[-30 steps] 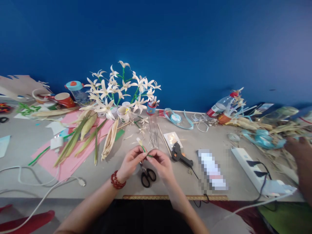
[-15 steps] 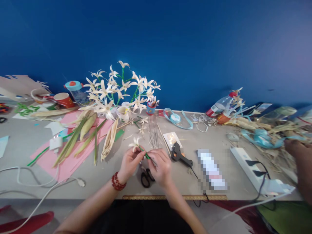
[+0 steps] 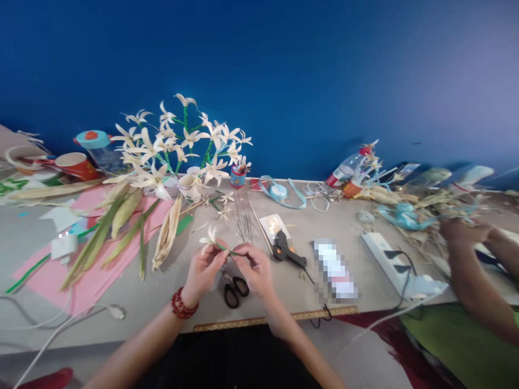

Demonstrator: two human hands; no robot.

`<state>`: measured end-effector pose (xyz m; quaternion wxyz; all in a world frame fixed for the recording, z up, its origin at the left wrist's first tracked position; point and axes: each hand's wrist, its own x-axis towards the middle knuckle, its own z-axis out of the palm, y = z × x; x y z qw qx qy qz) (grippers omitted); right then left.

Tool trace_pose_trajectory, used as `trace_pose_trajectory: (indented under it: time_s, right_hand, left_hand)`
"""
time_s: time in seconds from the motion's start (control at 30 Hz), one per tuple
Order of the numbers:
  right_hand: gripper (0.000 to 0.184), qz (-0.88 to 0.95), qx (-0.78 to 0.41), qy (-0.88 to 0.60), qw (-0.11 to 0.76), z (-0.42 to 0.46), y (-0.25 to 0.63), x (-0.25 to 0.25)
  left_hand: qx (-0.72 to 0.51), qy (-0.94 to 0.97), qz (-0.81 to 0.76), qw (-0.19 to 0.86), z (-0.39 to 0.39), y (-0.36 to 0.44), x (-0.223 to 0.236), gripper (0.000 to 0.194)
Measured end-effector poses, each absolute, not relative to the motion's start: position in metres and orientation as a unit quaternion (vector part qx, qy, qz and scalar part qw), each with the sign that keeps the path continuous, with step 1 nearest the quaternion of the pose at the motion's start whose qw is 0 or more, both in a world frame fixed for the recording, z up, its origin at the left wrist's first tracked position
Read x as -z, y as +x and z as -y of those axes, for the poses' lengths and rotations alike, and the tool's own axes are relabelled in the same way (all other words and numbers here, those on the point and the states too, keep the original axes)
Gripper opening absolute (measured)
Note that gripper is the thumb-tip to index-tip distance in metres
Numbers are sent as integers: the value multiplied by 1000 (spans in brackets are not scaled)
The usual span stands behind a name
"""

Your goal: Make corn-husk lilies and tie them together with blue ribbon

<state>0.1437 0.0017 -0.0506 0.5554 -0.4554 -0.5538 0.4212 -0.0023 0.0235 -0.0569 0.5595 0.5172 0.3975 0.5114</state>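
Between my hands is a small cream-white artificial flower (image 3: 210,237) with a green-wrapped stem. My left hand (image 3: 206,268) pinches the stem close under the petals, and the bloom points up and left. At the stem's right part, my right hand (image 3: 255,268) pinches it with thumb and fingers. The tail of the stem is hidden by the right fingers. Black-handled scissors (image 3: 234,294) lie on the table just below the hands. To the right of my right hand rests a black glue gun (image 3: 286,249).
Finished white flowers (image 3: 190,140) stand in cups at the back. Corn husks (image 3: 121,216) lie on pink paper (image 3: 52,270) at left. Thin wires (image 3: 243,216) lie beyond my hands. At right are a blurred-out phone (image 3: 336,270), a power strip (image 3: 385,265) and another person's hands (image 3: 466,237).
The view has turned right, so the table things sit further left. My right hand has drawn slightly along the stem, its fingers more spread. More of the other person's arms now shows.
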Motion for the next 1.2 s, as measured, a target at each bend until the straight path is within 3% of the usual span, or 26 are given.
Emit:
trace_pose_trajectory:
  time_s: [0.2, 0.37, 0.67, 0.97, 1.2]
  right_hand:
    - [10, 363, -603, -409, 581, -1, 137, 55]
    - [16, 304, -640, -399, 582, 1, 133, 56]
    - [16, 327, -580, -425, 613, 3, 134, 56]
    - [9, 464, -451, -447, 617, 8, 137, 55]
    - [8, 492, -453, -445, 595, 7, 143, 52]
  left_hand:
    - [-515, 522, -384, 561, -22, -1, 57, 16]
    - [-521, 503, -397, 564, -21, 2, 54, 17]
    - [-504, 532, -372, 570, -23, 1, 58, 16]
    - [-493, 547, -369, 567, -26, -2, 57, 18]
    - [-475, 574, -361, 561, -28, -8, 58, 16]
